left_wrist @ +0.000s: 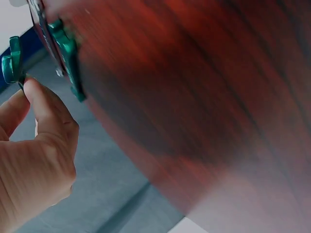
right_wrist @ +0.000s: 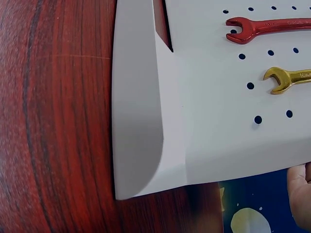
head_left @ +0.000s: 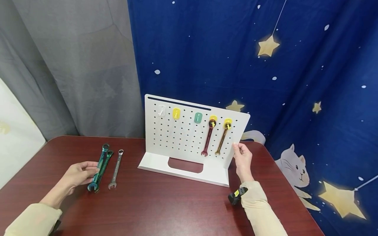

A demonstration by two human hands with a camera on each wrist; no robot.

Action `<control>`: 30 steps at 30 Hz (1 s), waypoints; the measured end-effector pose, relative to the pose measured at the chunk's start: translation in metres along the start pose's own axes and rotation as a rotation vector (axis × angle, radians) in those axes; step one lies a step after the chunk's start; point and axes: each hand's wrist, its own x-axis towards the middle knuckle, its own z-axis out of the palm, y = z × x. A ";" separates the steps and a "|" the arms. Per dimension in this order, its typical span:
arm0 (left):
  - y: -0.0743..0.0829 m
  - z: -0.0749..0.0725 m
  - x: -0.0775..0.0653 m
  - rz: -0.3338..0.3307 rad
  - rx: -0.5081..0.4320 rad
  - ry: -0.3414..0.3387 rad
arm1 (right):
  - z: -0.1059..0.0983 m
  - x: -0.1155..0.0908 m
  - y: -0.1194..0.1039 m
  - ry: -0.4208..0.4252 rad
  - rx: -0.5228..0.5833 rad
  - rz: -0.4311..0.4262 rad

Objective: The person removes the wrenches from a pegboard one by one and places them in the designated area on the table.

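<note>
My left hand point(head_left: 81, 173) pinches a blue-green combination wrench point(head_left: 101, 162) between thumb and fingers. In the left wrist view that wrench's open end point(left_wrist: 13, 63) shows apart from a green wrench point(left_wrist: 69, 53) on the table. A silver wrench point(head_left: 116, 170) lies just right of the green one. My right hand point(head_left: 243, 160) grips the right edge of a white pegboard stand point(head_left: 177, 134), thumb on its front face. A red wrench point(head_left: 208, 139) and a gold wrench point(head_left: 222, 139) hang there by their ring ends.
Left of the hung wrenches, the board bears a white hook point(head_left: 161, 110), a yellow hook point(head_left: 176, 113) and a green hook point(head_left: 198, 118). The dark red table point(head_left: 165, 203) lies beneath. A grey curtain point(head_left: 97, 65) and a blue star-patterned curtain point(head_left: 206, 49) stand behind.
</note>
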 end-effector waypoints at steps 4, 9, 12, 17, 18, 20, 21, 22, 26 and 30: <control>-0.004 -0.009 0.001 -0.009 0.065 0.012 | 0.001 0.000 -0.001 0.003 0.018 -0.013; -0.010 -0.017 0.002 -0.028 0.135 0.031 | 0.001 0.000 -0.001 0.002 0.010 -0.009; -0.013 -0.019 0.003 -0.043 0.145 0.040 | 0.000 0.000 -0.001 -0.001 0.006 -0.003; -0.017 -0.022 0.004 -0.053 0.138 0.048 | 0.000 0.000 0.000 -0.004 0.017 -0.001; -0.017 -0.023 0.004 -0.054 0.142 0.050 | 0.000 0.000 0.001 -0.005 0.019 -0.001; -0.019 -0.024 0.004 -0.058 0.154 0.054 | 0.000 0.000 0.001 -0.007 0.025 0.003; -0.020 -0.024 0.005 -0.065 0.161 0.059 | 0.000 0.000 0.001 -0.008 0.027 0.004; -0.020 -0.024 0.005 -0.068 0.168 0.062 | 0.000 0.000 0.001 -0.009 0.026 0.005; -0.023 -0.023 0.006 -0.077 0.190 0.074 | 0.000 0.000 0.001 -0.010 0.024 -0.003; -0.024 -0.023 0.008 -0.075 0.204 0.081 | 0.001 0.001 0.002 -0.004 0.042 -0.025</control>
